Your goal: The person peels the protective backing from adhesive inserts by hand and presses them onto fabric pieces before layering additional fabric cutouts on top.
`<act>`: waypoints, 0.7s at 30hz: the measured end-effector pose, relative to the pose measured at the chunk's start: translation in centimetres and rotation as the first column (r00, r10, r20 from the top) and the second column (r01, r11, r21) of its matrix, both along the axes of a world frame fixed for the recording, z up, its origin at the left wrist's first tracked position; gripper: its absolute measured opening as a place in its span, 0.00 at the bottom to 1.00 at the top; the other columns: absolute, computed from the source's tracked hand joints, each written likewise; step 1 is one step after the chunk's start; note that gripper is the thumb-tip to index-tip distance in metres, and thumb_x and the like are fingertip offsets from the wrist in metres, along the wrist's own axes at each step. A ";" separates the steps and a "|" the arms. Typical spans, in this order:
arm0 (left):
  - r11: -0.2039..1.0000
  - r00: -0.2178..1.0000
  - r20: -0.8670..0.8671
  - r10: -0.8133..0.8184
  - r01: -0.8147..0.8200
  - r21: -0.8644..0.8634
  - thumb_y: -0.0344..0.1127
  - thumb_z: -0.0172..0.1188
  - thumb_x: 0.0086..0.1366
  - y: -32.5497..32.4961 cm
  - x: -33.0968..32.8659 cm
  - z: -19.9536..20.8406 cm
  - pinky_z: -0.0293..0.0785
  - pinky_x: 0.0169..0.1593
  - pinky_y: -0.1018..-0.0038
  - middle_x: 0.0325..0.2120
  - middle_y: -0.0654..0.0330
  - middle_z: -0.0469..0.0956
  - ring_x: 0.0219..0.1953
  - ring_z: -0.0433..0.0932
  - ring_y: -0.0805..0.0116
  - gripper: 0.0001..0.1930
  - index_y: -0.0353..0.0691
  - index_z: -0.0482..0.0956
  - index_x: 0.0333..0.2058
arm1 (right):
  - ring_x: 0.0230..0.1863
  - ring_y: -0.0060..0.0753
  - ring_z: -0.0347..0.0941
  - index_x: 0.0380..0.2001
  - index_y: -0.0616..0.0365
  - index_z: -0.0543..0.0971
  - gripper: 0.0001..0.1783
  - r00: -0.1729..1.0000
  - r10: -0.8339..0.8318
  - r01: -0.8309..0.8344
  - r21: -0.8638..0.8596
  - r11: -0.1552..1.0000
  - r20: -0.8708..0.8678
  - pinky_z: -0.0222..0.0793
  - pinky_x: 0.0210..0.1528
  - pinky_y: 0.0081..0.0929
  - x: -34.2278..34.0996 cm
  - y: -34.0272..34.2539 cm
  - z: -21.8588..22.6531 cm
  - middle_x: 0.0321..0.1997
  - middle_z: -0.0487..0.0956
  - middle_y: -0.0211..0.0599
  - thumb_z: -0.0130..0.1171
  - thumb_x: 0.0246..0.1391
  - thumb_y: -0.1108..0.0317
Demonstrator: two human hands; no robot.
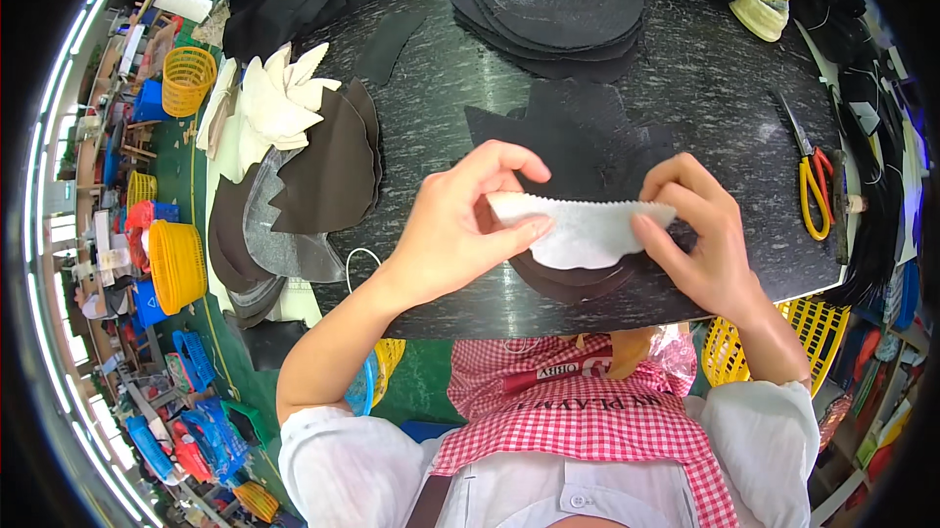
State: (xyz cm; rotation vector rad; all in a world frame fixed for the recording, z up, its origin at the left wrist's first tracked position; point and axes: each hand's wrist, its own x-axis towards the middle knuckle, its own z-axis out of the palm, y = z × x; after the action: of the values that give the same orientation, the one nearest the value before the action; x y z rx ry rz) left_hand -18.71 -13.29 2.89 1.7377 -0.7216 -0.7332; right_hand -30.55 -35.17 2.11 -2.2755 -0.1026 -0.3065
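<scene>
Partly thumb-hidden white serrated piece (587,232)

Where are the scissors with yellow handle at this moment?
In the head view, the scissors lie on the dark tabletop, near its right edge, right of the right hand.

The left hand (460,215) pinches between thumb (517,237) and fingers, its index finger (514,156) arched above. Opposite, the right hand (707,219) pinches too, fingers curled. The bare left forearm (338,337) and right forearm (771,342) angle inward.
</scene>
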 end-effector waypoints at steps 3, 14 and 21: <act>0.999 1.000 0.027 -0.009 0.008 0.053 0.27 0.65 0.55 -0.9 0.4 -0.6 0.64 0.27 0.86 0.23 0.70 0.74 0.24 0.70 0.86 0.18 0.40 0.71 0.44 | 0.30 0.34 0.69 0.21 0.61 0.73 0.08 0.998 -0.029 0.033 0.085 0.996 -0.054 0.63 0.33 0.27 0.6 -0.3 -1.0 0.32 0.72 0.35 0.62 0.44 0.72; 0.986 0.850 0.514 -0.114 0.035 0.161 0.28 0.59 0.55 -0.5 -0.3 -1.4 0.73 0.28 0.73 0.27 0.57 0.76 0.21 0.77 0.67 0.17 0.41 0.71 0.45 | 0.28 0.43 0.69 0.26 0.58 0.72 0.15 0.985 0.102 -0.067 -0.235 0.970 0.142 0.67 0.27 0.35 1.8 -0.4 0.8 0.30 0.70 0.39 0.68 0.35 0.70; 0.752 0.511 0.830 -0.224 -0.450 0.481 0.39 0.69 0.47 6.1 1.7 3.4 0.72 0.32 0.67 0.27 0.60 0.77 0.31 0.77 0.62 0.17 0.42 0.75 0.35 | 0.41 0.40 0.66 0.44 0.52 0.75 0.24 0.883 0.468 -0.462 -0.230 0.856 -0.034 0.63 0.44 0.36 0.4 1.8 -0.7 0.47 0.69 0.34 0.66 0.39 0.67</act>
State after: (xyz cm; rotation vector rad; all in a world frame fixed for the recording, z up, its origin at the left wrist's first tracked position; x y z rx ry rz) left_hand -17.05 -7.15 6.30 2.8572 -1.0502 0.1366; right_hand -30.11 -33.39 1.37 -2.3856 -0.7266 -0.0636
